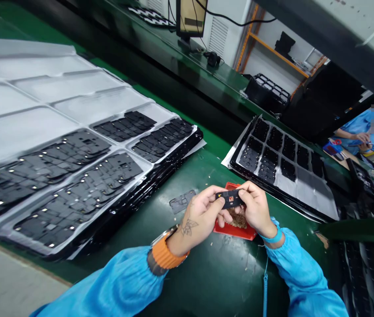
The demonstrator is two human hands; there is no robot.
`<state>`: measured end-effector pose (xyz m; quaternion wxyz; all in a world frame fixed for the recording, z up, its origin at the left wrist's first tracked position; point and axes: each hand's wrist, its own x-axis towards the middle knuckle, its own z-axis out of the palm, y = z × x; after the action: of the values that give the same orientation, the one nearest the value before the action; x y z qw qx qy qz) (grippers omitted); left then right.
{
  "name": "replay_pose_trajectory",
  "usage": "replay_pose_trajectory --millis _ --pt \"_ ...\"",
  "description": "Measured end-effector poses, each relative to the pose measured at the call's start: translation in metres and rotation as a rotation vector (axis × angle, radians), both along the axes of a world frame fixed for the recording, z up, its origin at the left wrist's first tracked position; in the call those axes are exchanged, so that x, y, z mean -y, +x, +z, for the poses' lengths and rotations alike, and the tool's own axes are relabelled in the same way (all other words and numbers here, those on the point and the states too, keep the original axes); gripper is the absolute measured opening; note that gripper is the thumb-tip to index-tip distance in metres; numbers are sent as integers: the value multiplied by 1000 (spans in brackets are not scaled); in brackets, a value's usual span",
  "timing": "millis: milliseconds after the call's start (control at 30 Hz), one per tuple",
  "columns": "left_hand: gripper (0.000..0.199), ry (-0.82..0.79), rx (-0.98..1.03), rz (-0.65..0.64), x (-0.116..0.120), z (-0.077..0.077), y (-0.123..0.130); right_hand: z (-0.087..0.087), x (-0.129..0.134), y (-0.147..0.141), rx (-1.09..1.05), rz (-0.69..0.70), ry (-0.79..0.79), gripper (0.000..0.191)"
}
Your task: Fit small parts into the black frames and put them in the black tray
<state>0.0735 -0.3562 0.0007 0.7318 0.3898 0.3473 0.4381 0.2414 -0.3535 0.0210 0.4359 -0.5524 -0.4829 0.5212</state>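
Observation:
My left hand and my right hand both pinch a small black flat part with a red-orange patch at its centre, holding it up over a red tray. A heap of brown scraps lies in that tray, partly hidden under my fingers. To the left of my left hand, a grey flat part lies on the green bench mat. My wrists are in blue sleeves; an orange band circles the left one and a blue strap the right.
Large vacuum-formed trays with stacked black parts fill the bench on the left. A black tray of black parts stands on the right. Further back are a monitor, stacked black crates and a co-worker in blue.

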Motion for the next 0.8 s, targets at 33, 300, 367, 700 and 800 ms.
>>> replay_pose_trajectory --millis 33,300,367,700,800 --pt "40 -24 -7 -6 -1 0 0 2 0 -1 20 3 -7 29" --pt "49 4 8 48 -4 -3 -1 9 -2 -3 86 61 11 33" --pt "48 12 49 48 -5 -1 -2 9 -2 -3 98 68 26 34" --pt "30 -40 -47 77 -7 -8 -4 11 2 -3 134 144 55 23" --pt "22 7 -68 110 -10 -12 -7 15 3 -2 142 211 34 20"
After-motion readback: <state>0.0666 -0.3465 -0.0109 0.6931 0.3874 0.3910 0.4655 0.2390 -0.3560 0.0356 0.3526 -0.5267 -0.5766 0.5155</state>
